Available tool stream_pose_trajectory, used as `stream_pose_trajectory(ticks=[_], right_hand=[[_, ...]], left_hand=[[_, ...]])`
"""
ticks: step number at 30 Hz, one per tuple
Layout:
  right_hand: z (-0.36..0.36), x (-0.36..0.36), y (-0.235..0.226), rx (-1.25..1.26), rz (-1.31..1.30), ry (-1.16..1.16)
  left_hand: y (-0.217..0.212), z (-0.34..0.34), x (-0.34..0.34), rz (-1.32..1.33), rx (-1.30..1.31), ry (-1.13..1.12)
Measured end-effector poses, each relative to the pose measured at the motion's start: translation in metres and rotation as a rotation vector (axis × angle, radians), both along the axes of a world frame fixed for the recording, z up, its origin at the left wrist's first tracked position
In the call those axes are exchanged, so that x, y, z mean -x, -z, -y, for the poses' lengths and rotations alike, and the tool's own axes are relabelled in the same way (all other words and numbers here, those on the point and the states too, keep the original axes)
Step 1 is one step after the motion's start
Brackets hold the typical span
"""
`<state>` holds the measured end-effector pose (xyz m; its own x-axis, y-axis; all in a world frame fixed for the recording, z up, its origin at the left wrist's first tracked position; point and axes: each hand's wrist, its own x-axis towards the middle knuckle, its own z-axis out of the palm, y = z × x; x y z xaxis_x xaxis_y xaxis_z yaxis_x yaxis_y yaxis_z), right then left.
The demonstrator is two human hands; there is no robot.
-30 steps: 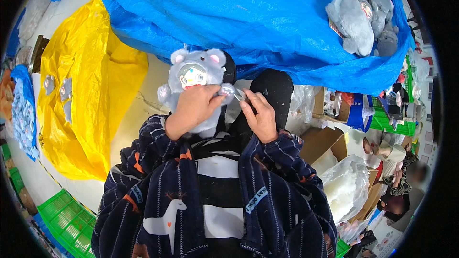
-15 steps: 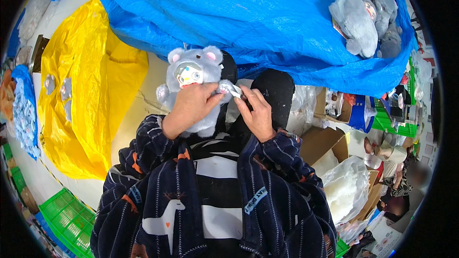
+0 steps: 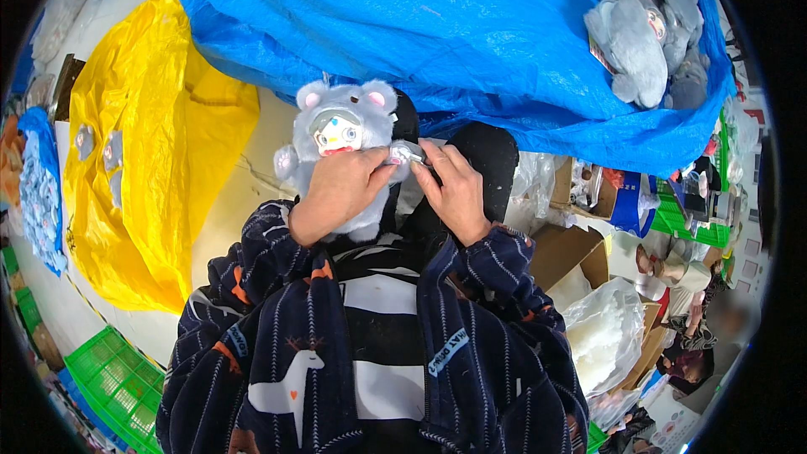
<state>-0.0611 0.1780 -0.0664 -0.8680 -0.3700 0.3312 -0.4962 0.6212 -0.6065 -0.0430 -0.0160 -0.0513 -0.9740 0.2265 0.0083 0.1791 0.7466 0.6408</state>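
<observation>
A grey plush toy with round pink-lined ears and a doll-like face sits upright against my lap. My left hand lies across its front, thumb and fingers closed on the plush arm at the right side. Beside that paw, a small whitish strip is pinched by the fingertips of my right hand. The fingers partly hide the strip, so I cannot tell its exact kind. Part of the toy's lower body is behind my left hand.
A big blue plastic sheet spreads ahead, with several grey plush toys piled at its right. A yellow sack lies left, near a green crate. At right are a cardboard box and a clear bag with white stuffing.
The fingertips of my right hand have shifted slightly left and closer to the paw, and less of the whitish strip shows. My left hand keeps its hold on the plush toy.
</observation>
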Motion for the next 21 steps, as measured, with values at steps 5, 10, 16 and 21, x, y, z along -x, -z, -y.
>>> stream_pose_trajectory(ticks=[5,10,16,21], right_hand=[[-0.010,0.006,-0.016,-0.139,-0.010,-0.092],[-0.009,0.016,-0.015,-0.129,-0.053,-0.162],[-0.009,0.024,-0.029,-0.241,-0.088,-0.229],[-0.007,0.027,-0.035,-0.311,-0.104,-0.245]], left_hand=[[-0.002,0.001,-0.001,0.023,-0.003,-0.007],[-0.001,-0.001,-0.001,-0.008,0.014,-0.012],[-0.001,-0.001,-0.001,0.007,-0.016,-0.015],[0.000,-0.002,-0.002,-0.041,-0.039,-0.010]])
